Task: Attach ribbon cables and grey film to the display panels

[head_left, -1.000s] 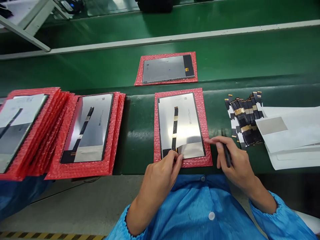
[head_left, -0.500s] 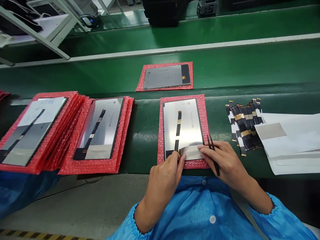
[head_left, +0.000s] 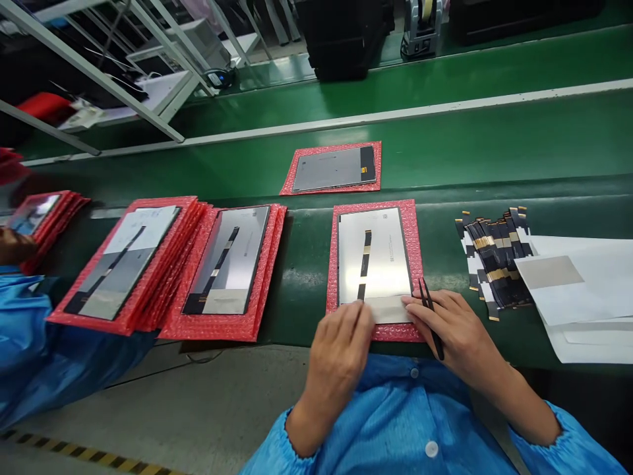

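A silver display panel (head_left: 386, 257) lies on a pink bubble-wrap sheet (head_left: 415, 237) in front of me. A dark flex strip (head_left: 364, 264) runs up its face, and a pale grey strip (head_left: 391, 309) covers part of its near edge. My left hand (head_left: 341, 356) rests at the panel's near left corner, fingers together and fingertips down; whether they pinch anything is hidden. My right hand (head_left: 455, 330) holds black tweezers (head_left: 432, 320), tips pointing up and away, while its index fingertip touches the right end of the pale strip.
Stacked panels in pink wrap (head_left: 232, 264) lie left, more (head_left: 119, 264) beyond. Another panel (head_left: 333, 169) lies behind. Flex strips (head_left: 499, 257) and white sheets (head_left: 588, 284) are at right. A co-worker's hand (head_left: 17, 246) shows far left; a tape dispenser (head_left: 420, 33) stands behind.
The view has shifted left, bringing a co-worker's hand into sight. The pale strip's left part, lifted before, now lies flatter. My left fingers have moved from a pinch to over the panel's corner.
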{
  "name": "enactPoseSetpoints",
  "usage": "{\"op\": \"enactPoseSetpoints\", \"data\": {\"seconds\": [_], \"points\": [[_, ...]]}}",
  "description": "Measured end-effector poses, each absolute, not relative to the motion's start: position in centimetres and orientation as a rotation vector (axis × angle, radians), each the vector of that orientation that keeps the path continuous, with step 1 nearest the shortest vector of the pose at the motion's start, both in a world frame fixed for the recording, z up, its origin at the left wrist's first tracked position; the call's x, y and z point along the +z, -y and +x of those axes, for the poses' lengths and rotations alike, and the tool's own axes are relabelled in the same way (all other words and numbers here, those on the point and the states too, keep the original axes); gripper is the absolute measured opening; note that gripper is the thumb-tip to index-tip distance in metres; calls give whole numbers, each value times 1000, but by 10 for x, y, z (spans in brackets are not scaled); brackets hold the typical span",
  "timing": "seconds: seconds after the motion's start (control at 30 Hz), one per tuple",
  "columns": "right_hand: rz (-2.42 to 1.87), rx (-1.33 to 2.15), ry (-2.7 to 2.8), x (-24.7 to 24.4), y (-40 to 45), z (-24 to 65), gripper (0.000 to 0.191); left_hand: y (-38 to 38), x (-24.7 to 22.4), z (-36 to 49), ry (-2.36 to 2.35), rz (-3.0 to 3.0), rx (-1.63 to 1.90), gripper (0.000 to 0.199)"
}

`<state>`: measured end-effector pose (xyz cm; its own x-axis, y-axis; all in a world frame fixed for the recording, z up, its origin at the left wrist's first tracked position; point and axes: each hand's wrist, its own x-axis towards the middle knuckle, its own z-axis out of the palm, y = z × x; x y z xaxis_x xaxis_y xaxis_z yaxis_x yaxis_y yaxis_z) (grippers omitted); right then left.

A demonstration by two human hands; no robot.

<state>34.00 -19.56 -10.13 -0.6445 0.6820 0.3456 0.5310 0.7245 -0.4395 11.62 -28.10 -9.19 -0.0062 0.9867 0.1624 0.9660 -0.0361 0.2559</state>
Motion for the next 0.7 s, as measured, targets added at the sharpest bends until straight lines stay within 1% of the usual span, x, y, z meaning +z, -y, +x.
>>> {"op": "enactPoseSetpoints", "data": {"seconds": [0.1, 0.17, 0.43, 0.5, 0.63, 0.7], "points": [[-881, 370, 2458, -104, 195, 343, 35, 276, -98, 122, -1797, 2247, 408, 51], [-859, 341, 2473, -106, 196, 346, 41, 274, -101, 123, -1704, 2213, 380, 57], [-729, 184, 2714, -107, 200, 348, 69, 270, -110, 120, -1614, 2175, 455, 64], [-682, 193, 2740, -106, 199, 344, 72, 270, -110, 119, -1605, 2176, 470, 63], [-663, 199, 2785, -105, 195, 347, 72, 274, -110, 104, -1594, 2214, 450, 65], [-645, 179, 2826, -104, 194, 353, 76, 278, -112, 93, -1599, 2230, 437, 65]]}}
